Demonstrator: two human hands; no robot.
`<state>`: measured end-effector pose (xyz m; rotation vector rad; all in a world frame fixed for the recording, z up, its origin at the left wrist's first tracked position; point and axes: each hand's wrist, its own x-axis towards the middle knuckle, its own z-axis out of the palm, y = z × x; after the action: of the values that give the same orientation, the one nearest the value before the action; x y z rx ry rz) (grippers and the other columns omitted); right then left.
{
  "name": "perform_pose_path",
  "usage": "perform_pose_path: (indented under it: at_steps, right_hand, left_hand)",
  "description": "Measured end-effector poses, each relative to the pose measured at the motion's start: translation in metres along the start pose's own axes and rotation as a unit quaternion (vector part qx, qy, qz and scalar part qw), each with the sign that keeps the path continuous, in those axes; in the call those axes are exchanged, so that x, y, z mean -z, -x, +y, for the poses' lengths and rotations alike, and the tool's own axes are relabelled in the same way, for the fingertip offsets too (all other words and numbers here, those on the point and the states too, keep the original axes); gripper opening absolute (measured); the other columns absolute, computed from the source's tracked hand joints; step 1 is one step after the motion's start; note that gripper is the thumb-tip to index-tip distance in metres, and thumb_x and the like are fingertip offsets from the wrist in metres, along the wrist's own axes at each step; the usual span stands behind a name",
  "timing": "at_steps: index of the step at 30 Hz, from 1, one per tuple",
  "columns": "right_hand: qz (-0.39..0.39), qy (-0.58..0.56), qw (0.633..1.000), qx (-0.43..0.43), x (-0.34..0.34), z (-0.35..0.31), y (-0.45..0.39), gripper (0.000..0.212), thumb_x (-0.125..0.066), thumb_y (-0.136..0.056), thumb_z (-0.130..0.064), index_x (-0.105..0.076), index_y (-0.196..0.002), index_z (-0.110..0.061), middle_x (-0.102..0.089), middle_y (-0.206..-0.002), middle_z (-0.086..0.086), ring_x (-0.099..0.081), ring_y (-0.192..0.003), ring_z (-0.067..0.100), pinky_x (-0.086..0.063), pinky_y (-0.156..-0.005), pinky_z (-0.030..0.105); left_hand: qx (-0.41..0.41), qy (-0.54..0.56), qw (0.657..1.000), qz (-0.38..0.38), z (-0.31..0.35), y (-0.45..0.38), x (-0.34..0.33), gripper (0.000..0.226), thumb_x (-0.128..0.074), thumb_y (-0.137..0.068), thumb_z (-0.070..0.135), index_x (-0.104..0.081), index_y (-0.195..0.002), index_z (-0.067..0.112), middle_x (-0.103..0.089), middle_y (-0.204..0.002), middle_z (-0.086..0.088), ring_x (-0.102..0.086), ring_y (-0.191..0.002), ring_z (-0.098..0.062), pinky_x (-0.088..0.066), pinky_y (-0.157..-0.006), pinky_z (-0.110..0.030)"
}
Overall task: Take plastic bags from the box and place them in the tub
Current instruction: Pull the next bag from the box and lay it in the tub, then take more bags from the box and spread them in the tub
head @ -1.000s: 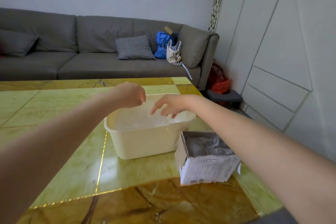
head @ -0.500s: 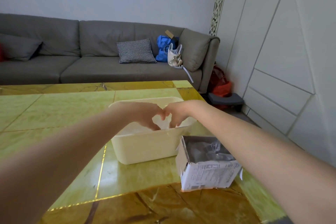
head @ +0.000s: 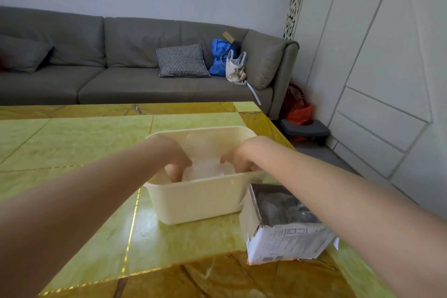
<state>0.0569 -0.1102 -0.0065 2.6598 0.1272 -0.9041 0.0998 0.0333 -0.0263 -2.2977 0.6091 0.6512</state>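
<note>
A cream plastic tub stands on the table. A clear, crumpled plastic bag lies inside it. My left hand reaches down into the tub's left side, its fingers pointing straight down and pressing on the bag. My right hand is down in the right side with the thumb stretched out over the bag; the tub's near wall hides its fingertips. To the right of the tub stands an open white cardboard box with more clear bags in it, partly under my right forearm.
The table has a glossy yellow-green and amber stone top; its right edge runs just past the box. Behind it are a grey sofa with a checked cushion and bags. White wall panels stand at the right.
My hands were together above the tub's near rim. They have moved apart and down into the tub, onto the bag. The view has tilted slightly.
</note>
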Motion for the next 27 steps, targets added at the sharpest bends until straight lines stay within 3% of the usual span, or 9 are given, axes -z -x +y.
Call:
perform_pose_path:
  at_steps: [3, 9, 12, 14, 16, 18, 20, 23, 27]
  right_hand:
    - [0.061, -0.072, 0.995, 0.015, 0.001, 0.009, -0.002, 0.067, -0.058, -0.091, -0.017, -0.025, -0.148, -0.021, -0.039, -0.141, 0.009, -0.056, -0.1, 0.025, -0.051, -0.088, 0.034]
    - [0.173, -0.175, 0.968, 0.047, 0.007, 0.028, 0.052, 0.025, -0.056, -0.091, -0.01, -0.058, -0.115, -0.006, -0.061, -0.092, 0.007, -0.061, -0.07, 0.017, -0.052, -0.062, 0.025]
    - [0.179, -0.19, 0.964, 0.051, -0.002, 0.039, 0.093, 0.01, -0.061, -0.09, -0.016, -0.064, -0.094, -0.008, -0.066, -0.074, 0.002, -0.061, -0.061, 0.012, -0.048, -0.053, 0.019]
    - [0.143, -0.185, 0.972, 0.036, -0.011, 0.044, 0.114, 0.015, -0.065, -0.088, -0.025, -0.064, -0.085, -0.01, -0.065, -0.068, -0.002, -0.06, -0.057, 0.01, -0.043, -0.05, 0.017]
    - [0.068, -0.168, 0.983, 0.001, -0.025, 0.046, 0.129, 0.023, -0.067, -0.085, -0.034, -0.063, -0.08, -0.012, -0.065, -0.07, 0.0, -0.06, -0.059, 0.013, -0.044, -0.053, 0.02]
    - [0.026, -0.155, 0.987, -0.037, -0.04, 0.045, 0.139, 0.031, -0.07, -0.082, -0.04, -0.059, -0.082, -0.011, -0.064, -0.072, 0.002, -0.06, -0.062, 0.017, -0.047, -0.056, 0.025]
    - [0.099, -0.11, 0.987, -0.064, -0.055, 0.04, 0.141, 0.038, -0.071, -0.08, -0.042, -0.052, -0.084, -0.009, -0.059, -0.075, 0.002, -0.058, -0.064, 0.02, -0.047, -0.058, 0.03]
    - [0.27, -0.06, 0.956, -0.094, -0.072, 0.035, 0.134, 0.05, -0.068, -0.084, -0.034, -0.044, -0.118, -0.007, -0.054, -0.104, 0.007, -0.058, -0.092, 0.029, -0.039, -0.063, 0.034]
    - [0.263, -0.058, 0.957, -0.111, -0.077, 0.035, 0.123, 0.032, -0.051, -0.089, -0.002, -0.051, -0.121, -0.004, -0.054, -0.12, 0.013, -0.057, -0.107, 0.032, -0.039, -0.069, 0.033]
  left_hand:
    - [-0.014, 0.097, 0.994, 0.04, -0.002, 0.014, 0.008, 0.072, -0.063, -0.086, 0.036, -0.026, -0.146, 0.022, -0.035, -0.147, -0.002, -0.041, -0.13, -0.026, -0.036, -0.107, -0.036]
    - [-0.061, 0.215, 0.928, 0.297, 0.009, 0.069, 0.031, 0.034, -0.048, -0.091, 0.009, -0.058, -0.122, 0.019, -0.056, -0.128, 0.001, -0.053, -0.115, -0.021, -0.043, -0.097, -0.032]
    - [-0.103, 0.238, 0.893, 0.369, 0.037, 0.095, 0.04, 0.03, -0.048, -0.091, 0.009, -0.063, -0.115, 0.019, -0.06, -0.122, 0.0, -0.056, -0.11, -0.019, -0.042, -0.091, -0.027]
    - [-0.125, 0.24, 0.886, 0.376, 0.056, 0.106, 0.042, 0.029, -0.048, -0.091, 0.01, -0.064, -0.114, 0.019, -0.062, -0.12, 0.0, -0.057, -0.107, -0.018, -0.039, -0.082, -0.021]
    - [-0.149, 0.239, 0.894, 0.349, 0.075, 0.113, 0.039, 0.028, -0.05, -0.09, 0.013, -0.065, -0.112, 0.02, -0.062, -0.119, 0.002, -0.057, -0.106, -0.018, -0.037, -0.079, -0.018]
    - [-0.165, 0.234, 0.907, 0.31, 0.089, 0.116, 0.035, 0.025, -0.052, -0.09, 0.017, -0.065, -0.112, 0.021, -0.061, -0.12, 0.002, -0.056, -0.108, -0.019, -0.043, -0.089, -0.022]
    - [-0.161, 0.226, 0.917, 0.286, 0.097, 0.117, 0.032, 0.026, -0.053, -0.091, 0.02, -0.063, -0.115, 0.021, -0.06, -0.121, 0.001, -0.055, -0.111, -0.02, -0.045, -0.096, -0.03]
    - [-0.155, 0.217, 0.92, 0.286, 0.102, 0.117, 0.033, 0.029, -0.052, -0.092, 0.02, -0.06, -0.119, 0.018, -0.059, -0.123, -0.001, -0.054, -0.113, -0.021, -0.045, -0.096, -0.03]
    - [-0.155, 0.233, 0.909, 0.309, 0.096, 0.115, 0.036, 0.034, -0.054, -0.091, 0.022, -0.055, -0.124, 0.017, -0.057, -0.126, 0.0, -0.053, -0.113, -0.02, -0.043, -0.092, -0.029]
